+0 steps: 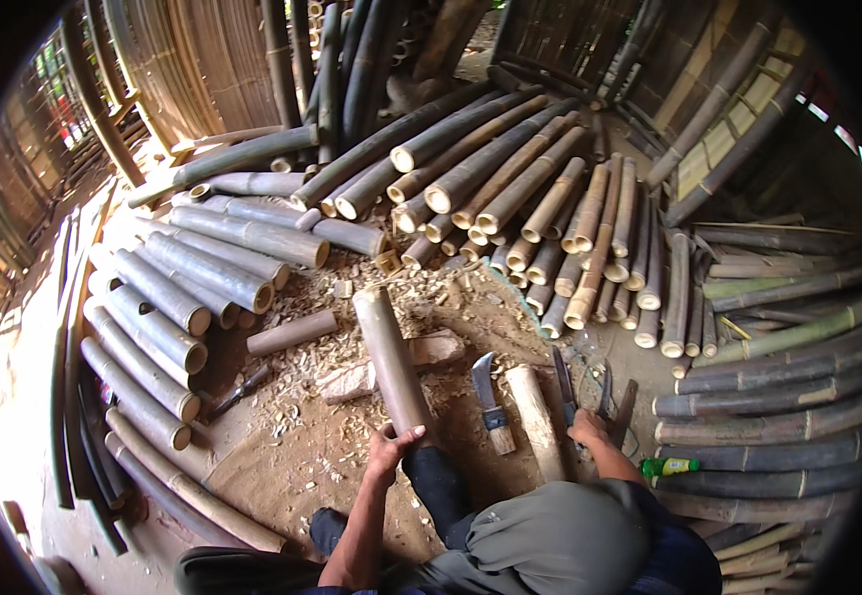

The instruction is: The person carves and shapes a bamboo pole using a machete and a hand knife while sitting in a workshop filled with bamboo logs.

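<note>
My left hand point(387, 451) is wrapped round the lower end of a bamboo tube point(391, 347), its thumb across the top. The tube slants away from me, over a rough wooden block point(437, 348) among the shavings. Over to the right, my right hand point(591, 430) closes at the handle end of a long dark knife point(562, 375) lying on the ground. A curved, broad-bladed knife point(492, 402) with a bound handle lies between my hands, beside a pale wooden log point(535, 421). Another blade point(605, 394) and a dark flat strip point(625, 409) lie just right of my right hand.
Bamboo poles point(510, 178) are piled in rows at the far side, with more at the left point(208, 268) and right point(763, 426). Wood chips point(292, 421) cover the ground. A green bottle point(669, 466) lies at the right; a short brown tube point(292, 333) lies left of centre.
</note>
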The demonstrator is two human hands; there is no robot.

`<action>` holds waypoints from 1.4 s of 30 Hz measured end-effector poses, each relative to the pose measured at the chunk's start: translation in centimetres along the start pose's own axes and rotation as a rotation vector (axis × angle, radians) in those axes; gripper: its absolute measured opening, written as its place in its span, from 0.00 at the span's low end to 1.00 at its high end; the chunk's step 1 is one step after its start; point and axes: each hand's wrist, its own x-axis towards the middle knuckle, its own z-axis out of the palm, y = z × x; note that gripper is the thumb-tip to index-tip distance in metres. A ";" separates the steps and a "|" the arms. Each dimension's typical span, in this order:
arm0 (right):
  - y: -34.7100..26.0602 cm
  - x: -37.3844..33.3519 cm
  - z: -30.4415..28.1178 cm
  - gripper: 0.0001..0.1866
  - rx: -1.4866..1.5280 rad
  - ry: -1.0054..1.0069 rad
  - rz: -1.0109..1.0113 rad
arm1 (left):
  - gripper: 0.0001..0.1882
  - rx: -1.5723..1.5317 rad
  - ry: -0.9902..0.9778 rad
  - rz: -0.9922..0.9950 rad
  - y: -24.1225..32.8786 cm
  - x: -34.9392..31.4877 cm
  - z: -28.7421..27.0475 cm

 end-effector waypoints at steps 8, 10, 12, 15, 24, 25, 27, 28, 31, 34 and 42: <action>2.9 -0.2 -0.7 0.11 0.727 -0.095 -0.147 | 0.38 0.808 -0.040 -0.062 3.6 0.9 -1.3; -0.1 -3.1 -0.9 0.11 1.003 -0.118 -0.210 | 0.33 0.938 -0.023 0.068 5.0 1.2 -2.9; -5.4 -6.7 -0.9 0.13 1.039 -0.083 -0.351 | 0.28 0.782 0.069 0.295 5.3 1.5 -6.4; -10.6 -7.6 0.4 0.14 1.049 -0.079 -0.520 | 0.20 0.470 0.179 0.255 9.2 2.0 -8.6; -24.2 -6.5 3.7 0.23 0.303 0.111 -0.768 | 0.21 0.665 1.025 0.284 14.5 -4.9 -28.0; -24.1 -7.8 3.1 0.23 0.235 0.126 -0.745 | 0.22 0.725 1.155 0.277 13.9 -6.5 -29.8; -22.5 -8.0 2.1 0.19 0.184 0.234 -0.682 | 0.23 0.706 1.385 0.237 12.8 -8.5 -30.2; -22.2 -8.5 2.2 0.17 0.169 0.323 -0.717 | 0.25 0.747 1.534 0.195 11.5 -9.8 -32.2; -20.6 -9.1 0.5 0.15 0.314 0.255 -0.761 | 0.32 0.479 1.788 -0.016 7.1 -12.1 -36.4; -22.9 -12.2 2.7 0.13 0.417 0.096 -0.919 | 0.39 0.188 1.691 -0.347 1.0 -20.4 -48.5; -21.4 -13.6 -0.1 0.11 0.574 -0.061 -0.936 | 0.12 -0.402 1.164 0.156 7.2 -19.6 -41.3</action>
